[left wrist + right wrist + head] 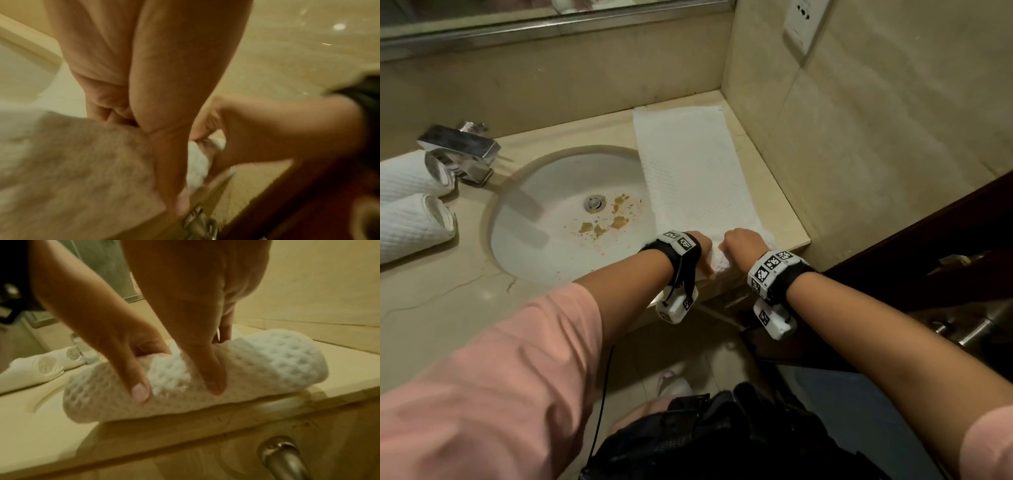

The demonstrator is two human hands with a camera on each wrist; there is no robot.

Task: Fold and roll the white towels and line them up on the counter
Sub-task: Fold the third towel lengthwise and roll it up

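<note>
A white waffle-weave towel [695,171] lies as a long strip on the counter [431,301] right of the sink, running from the back wall to the front edge. Its near end is rolled into a thick roll [277,363] at the counter's front edge. My left hand [700,245] and right hand [743,241] grip this roll side by side. In the right wrist view both thumbs [213,384] press on the roll's near side while the fingers curl over its far side. The left wrist view is blurred and shows the towel [82,162] under my left hand [144,81].
Two rolled white towels [414,222] lie side by side at the counter's left, next to the chrome faucet [460,150]. The sink basin [558,219] holds yellow-brown stains. A tiled wall [859,137] and a dark wooden door [928,246] close off the right side.
</note>
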